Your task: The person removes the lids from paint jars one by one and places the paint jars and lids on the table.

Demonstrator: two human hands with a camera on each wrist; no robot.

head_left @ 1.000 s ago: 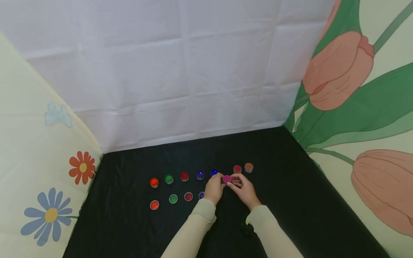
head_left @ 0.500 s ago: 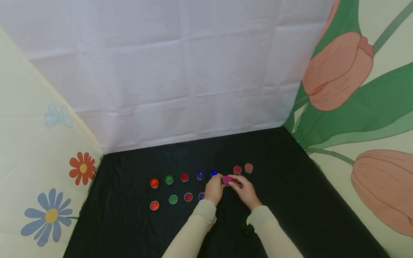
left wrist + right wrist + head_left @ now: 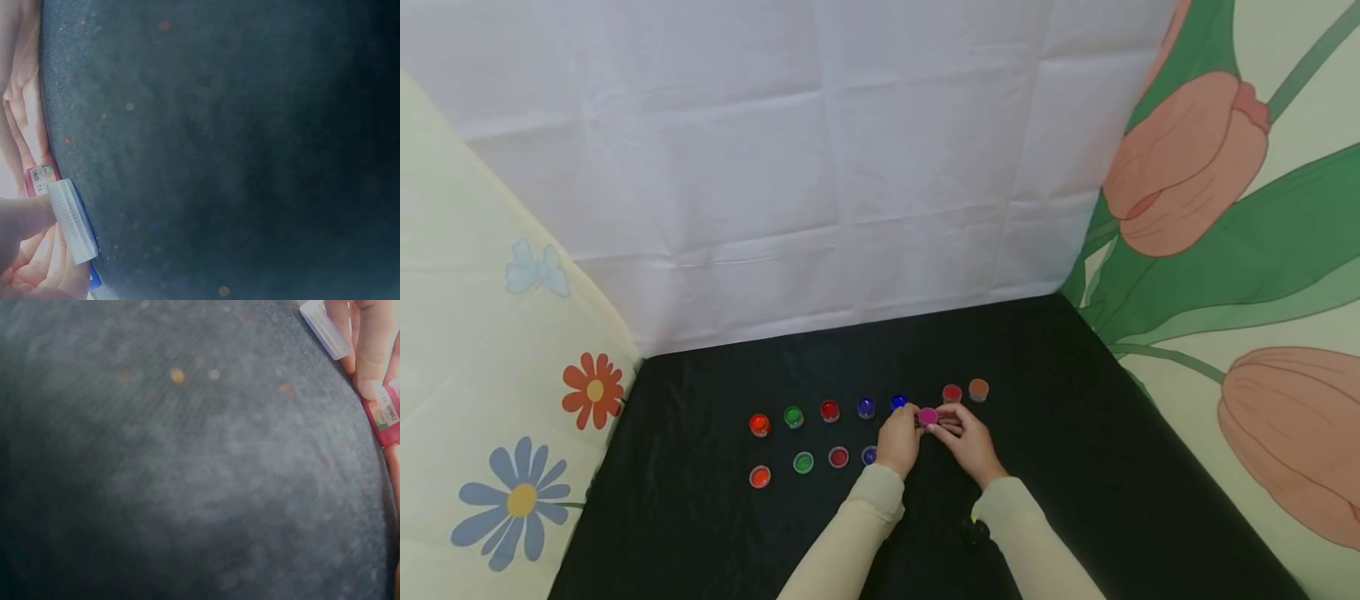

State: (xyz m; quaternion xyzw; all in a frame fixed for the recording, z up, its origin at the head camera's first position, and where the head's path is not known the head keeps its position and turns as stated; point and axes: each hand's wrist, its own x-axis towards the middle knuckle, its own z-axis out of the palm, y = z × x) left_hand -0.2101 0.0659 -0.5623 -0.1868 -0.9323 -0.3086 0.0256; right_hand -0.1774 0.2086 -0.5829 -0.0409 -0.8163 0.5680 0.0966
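Observation:
In the head view, a small magenta paint pot (image 3: pixel 928 417) is between the two hands, above the black cloth. My right hand (image 3: pixel 967 437) holds it, thumb on the near side and fingers behind. Its printed label (image 3: pixel 42 175) shows in the left wrist view. My left hand (image 3: pixel 897 439) faces it from the left. There the thumb and fingers pinch a clear ridged lid (image 3: pixel 74 220) by its edge, right next to the pot. The same lid (image 3: pixel 325 328) appears top right in the right wrist view. A blue paint pot (image 3: pixel 898 402) stands just behind the left hand.
Orange (image 3: pixel 760 425), green (image 3: pixel 793 417), red (image 3: pixel 830 410) and purple (image 3: pixel 866 407) pots form a back row, with crimson (image 3: pixel 952 392) and light orange (image 3: pixel 978 389) pots farther right. Several colour-stained round lids (image 3: pixel 802 462) lie nearer. Black cloth (image 3: pixel 700 533) covers the table.
Both hands stay almost in place, still holding the magenta pot and the lid. The whole view shifts very slightly.

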